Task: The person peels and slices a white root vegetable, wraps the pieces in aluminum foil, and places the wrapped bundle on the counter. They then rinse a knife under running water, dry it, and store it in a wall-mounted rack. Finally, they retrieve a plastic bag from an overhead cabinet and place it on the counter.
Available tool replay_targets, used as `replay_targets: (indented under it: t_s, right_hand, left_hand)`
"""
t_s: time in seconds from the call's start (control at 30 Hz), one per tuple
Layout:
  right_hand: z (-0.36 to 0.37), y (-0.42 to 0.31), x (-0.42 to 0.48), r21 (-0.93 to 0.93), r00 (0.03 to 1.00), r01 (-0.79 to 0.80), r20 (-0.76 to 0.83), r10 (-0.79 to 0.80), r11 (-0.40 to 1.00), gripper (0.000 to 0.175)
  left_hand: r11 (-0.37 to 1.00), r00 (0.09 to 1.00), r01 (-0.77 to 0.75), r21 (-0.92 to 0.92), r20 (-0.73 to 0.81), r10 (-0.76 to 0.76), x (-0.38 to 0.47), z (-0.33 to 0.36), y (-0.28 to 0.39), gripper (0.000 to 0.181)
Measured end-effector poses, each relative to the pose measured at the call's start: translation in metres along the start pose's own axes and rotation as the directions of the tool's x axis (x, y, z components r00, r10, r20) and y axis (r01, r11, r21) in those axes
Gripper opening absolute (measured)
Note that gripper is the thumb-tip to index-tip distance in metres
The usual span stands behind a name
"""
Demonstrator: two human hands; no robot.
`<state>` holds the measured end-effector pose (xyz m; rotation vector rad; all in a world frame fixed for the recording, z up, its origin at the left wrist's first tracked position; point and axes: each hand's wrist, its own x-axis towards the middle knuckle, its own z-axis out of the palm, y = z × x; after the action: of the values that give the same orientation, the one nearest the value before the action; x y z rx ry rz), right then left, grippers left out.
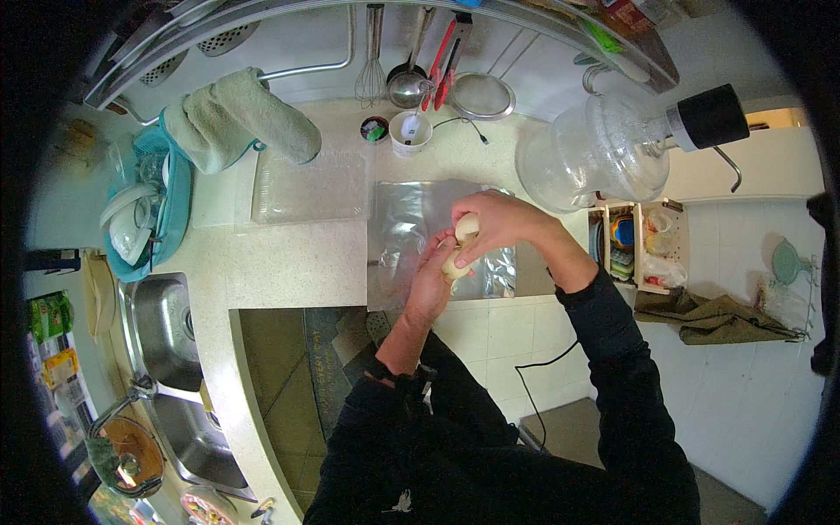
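Pale, smooth dough [466,227] shows between the fingers of my right hand [497,220], which curls over it from the right. A second pale bulge of dough [454,265] lies lower, against the fingertips of my left hand [430,279]. Whether the two parts are joined cannot be told. Both hands are close together above a clear, shiny plastic sheet [400,210] spread at the counter's front edge.
A clear plastic tray [308,187] lies left of the sheet. Behind stand a white cup [411,141] and a small dark container [375,130]. A large clear water bottle [577,154] leans at right. A blue dish basket [177,216] and steel sink [164,328] are at left.
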<state>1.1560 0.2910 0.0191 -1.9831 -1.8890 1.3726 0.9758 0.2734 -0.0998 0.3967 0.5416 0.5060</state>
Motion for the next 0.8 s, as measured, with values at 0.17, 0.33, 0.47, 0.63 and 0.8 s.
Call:
replay_targets:
  t_s: [0.17, 0.33, 0.47, 0.63, 0.8]
  right_hand:
    - [0.012, 0.015, -0.009, 0.27, 0.988, 0.056, -0.153, -0.015, 0.961, 0.059]
    - [0.026, 0.011, -0.016, 0.294, 0.977, 0.014, -0.206, 0.049, 0.956, 0.06]
    - [0.026, 0.005, -0.018, 0.201, 0.975, -0.036, -0.208, 0.079, 0.979, 0.058]
    - [0.025, 0.01, -0.02, 0.255, 0.963, -0.038, -0.248, 0.104, 0.966, 0.056]
    - [0.025, 0.016, -0.018, 0.308, 0.966, -0.067, -0.219, 0.14, 0.949, 0.055]
  left_hand:
    - [0.996, 0.997, -0.061, -0.062, 0.04, 0.063, 0.001, -0.002, 0.004, 0.032]
    - [0.997, 0.997, -0.076, -0.014, 0.006, 0.076, 0.003, -0.001, 0.002, 0.034]
    - [0.995, 0.997, -0.057, -0.083, 0.048, 0.061, 0.003, -0.002, 0.001, 0.042]
    - [0.985, 0.979, -0.09, -0.145, 0.167, 0.114, -0.001, -0.004, 0.004, 0.051]
    - [0.989, 0.967, -0.119, -0.087, 0.218, 0.135, -0.002, -0.005, 0.007, 0.068]
